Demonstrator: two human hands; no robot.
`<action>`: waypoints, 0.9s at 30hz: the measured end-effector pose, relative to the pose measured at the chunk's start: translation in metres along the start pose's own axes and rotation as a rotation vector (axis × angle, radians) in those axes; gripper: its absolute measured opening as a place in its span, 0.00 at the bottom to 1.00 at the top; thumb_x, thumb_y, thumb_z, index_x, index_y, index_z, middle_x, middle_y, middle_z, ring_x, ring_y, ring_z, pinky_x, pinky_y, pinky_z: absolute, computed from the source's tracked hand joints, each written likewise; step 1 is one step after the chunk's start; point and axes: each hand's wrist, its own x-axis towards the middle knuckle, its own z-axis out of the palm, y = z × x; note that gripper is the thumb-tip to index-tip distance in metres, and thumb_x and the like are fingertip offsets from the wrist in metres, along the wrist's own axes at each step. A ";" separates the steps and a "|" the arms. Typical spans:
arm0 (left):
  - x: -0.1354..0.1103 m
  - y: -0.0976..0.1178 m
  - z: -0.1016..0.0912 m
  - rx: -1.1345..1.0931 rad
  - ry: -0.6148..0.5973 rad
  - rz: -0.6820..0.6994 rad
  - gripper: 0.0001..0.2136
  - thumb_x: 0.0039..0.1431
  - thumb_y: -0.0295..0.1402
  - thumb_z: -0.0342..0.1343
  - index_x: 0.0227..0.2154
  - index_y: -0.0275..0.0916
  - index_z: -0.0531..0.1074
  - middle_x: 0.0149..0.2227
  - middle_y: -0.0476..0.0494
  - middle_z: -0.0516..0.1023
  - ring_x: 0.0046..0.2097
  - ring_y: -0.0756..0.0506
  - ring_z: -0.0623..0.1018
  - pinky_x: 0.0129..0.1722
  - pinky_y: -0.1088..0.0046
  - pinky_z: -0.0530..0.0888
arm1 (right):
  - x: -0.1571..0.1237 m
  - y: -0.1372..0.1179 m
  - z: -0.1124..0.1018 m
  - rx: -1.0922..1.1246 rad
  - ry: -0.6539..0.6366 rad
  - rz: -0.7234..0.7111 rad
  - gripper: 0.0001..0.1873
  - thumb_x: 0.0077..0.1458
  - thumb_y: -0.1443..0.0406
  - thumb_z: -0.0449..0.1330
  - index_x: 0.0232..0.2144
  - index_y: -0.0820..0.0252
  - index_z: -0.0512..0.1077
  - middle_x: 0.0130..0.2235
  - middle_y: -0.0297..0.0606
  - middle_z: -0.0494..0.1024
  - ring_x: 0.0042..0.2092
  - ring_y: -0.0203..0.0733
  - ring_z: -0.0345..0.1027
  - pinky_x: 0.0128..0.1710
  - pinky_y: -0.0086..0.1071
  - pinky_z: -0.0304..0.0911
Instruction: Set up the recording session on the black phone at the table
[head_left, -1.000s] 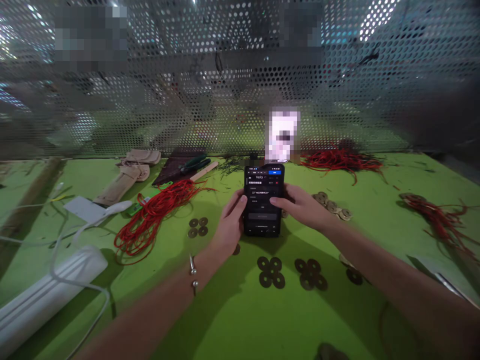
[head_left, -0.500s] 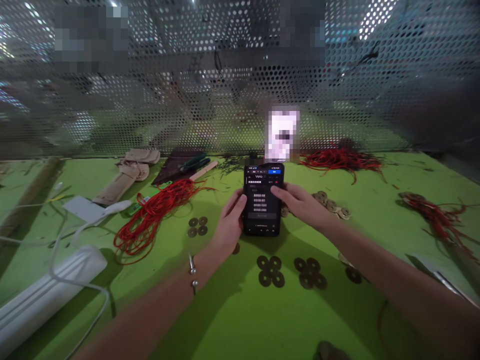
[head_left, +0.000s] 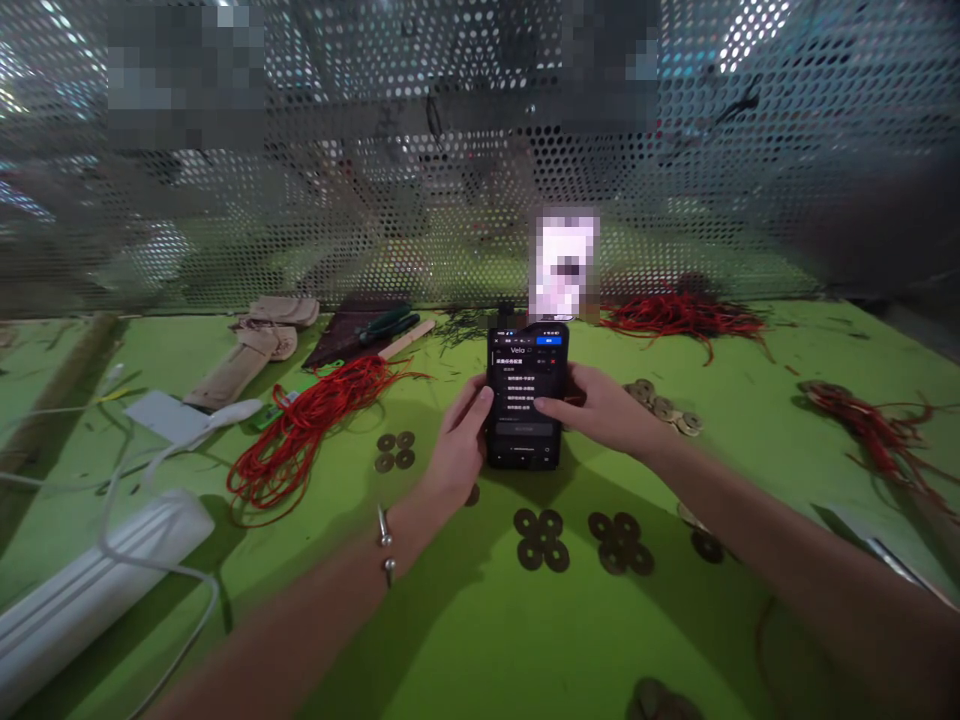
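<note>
A dark smartphone [head_left: 525,440] with a lit screen of text is held upright between both hands, above the green table [head_left: 420,640]. My left hand [head_left: 463,440] grips its left edge, thumb along the side. My right hand [head_left: 600,405] closes on the right edge, its thumb over the lower middle of the screen. The fingers behind the phone are hidden. Below the phone lie two clusters of round coins with holes, one in the middle [head_left: 541,540] and one to its right [head_left: 621,543]. Another group of coins [head_left: 394,451] lies left of my left hand.
Red cord bundles lie at left [head_left: 322,420], at the back [head_left: 682,318] and at right [head_left: 862,420]. Green-handled pliers [head_left: 386,327] and a beige pouch [head_left: 240,370] sit at the back left. A white lamp-like bar [head_left: 105,590] with cables occupies the left front. Perforated metal sheet [head_left: 337,220] stands behind.
My right thumb has moved down the phone screen, from its upper right to lower middle. The text list on the screen has shifted up slightly. My left hand stays in place.
</note>
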 end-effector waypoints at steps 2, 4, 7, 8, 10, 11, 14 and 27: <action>0.000 0.001 0.000 0.012 -0.017 0.001 0.11 0.50 0.35 0.62 0.38 0.44 0.75 0.39 0.47 0.79 0.48 0.46 0.75 0.49 0.67 0.70 | 0.000 0.000 0.000 0.009 0.017 -0.025 0.12 0.56 0.57 0.56 0.38 0.58 0.69 0.40 0.41 0.78 0.40 0.51 0.73 0.40 0.44 0.69; -0.001 0.002 0.001 0.011 -0.022 0.006 0.12 0.48 0.36 0.63 0.37 0.45 0.74 0.39 0.47 0.78 0.49 0.45 0.75 0.47 0.65 0.72 | 0.001 0.000 0.000 0.025 0.020 -0.050 0.13 0.59 0.56 0.52 0.37 0.58 0.70 0.40 0.40 0.78 0.42 0.50 0.72 0.43 0.45 0.68; -0.002 0.003 0.002 0.014 -0.023 0.015 0.11 0.48 0.36 0.63 0.37 0.48 0.74 0.39 0.47 0.78 0.49 0.45 0.75 0.46 0.64 0.72 | 0.001 0.002 0.000 0.007 0.009 -0.032 0.11 0.57 0.58 0.56 0.38 0.58 0.70 0.40 0.40 0.78 0.40 0.51 0.72 0.41 0.44 0.68; -0.002 0.003 0.003 0.020 -0.026 0.018 0.10 0.48 0.36 0.62 0.36 0.48 0.74 0.40 0.46 0.78 0.49 0.45 0.75 0.46 0.64 0.72 | 0.001 0.003 0.000 -0.004 0.011 -0.032 0.10 0.56 0.59 0.56 0.38 0.58 0.69 0.40 0.40 0.78 0.40 0.51 0.72 0.41 0.44 0.68; -0.002 0.003 0.003 0.030 -0.032 0.021 0.10 0.49 0.37 0.62 0.36 0.48 0.75 0.40 0.46 0.78 0.49 0.45 0.75 0.47 0.64 0.72 | 0.002 0.004 0.000 -0.006 0.014 -0.049 0.10 0.57 0.59 0.55 0.38 0.58 0.69 0.41 0.40 0.78 0.41 0.50 0.72 0.42 0.45 0.68; -0.003 0.003 0.003 0.033 -0.030 0.019 0.10 0.48 0.37 0.62 0.36 0.48 0.75 0.40 0.46 0.78 0.49 0.45 0.75 0.47 0.63 0.72 | 0.002 0.004 0.000 -0.001 0.015 -0.064 0.11 0.58 0.59 0.54 0.39 0.58 0.70 0.41 0.39 0.78 0.42 0.50 0.72 0.44 0.45 0.67; -0.002 0.003 0.003 0.035 -0.019 0.024 0.11 0.46 0.38 0.63 0.35 0.48 0.75 0.40 0.46 0.78 0.49 0.44 0.75 0.48 0.62 0.71 | 0.002 0.005 0.000 0.015 0.013 -0.076 0.12 0.60 0.58 0.52 0.39 0.58 0.70 0.42 0.39 0.78 0.44 0.50 0.71 0.45 0.45 0.66; -0.001 0.002 0.002 -0.107 -0.015 -0.089 0.20 0.48 0.32 0.61 0.46 0.54 0.72 0.49 0.51 0.76 0.60 0.42 0.65 0.55 0.64 0.68 | -0.002 0.000 0.000 0.039 -0.026 0.024 0.13 0.50 0.61 0.61 0.39 0.59 0.67 0.41 0.45 0.77 0.39 0.53 0.74 0.40 0.49 0.71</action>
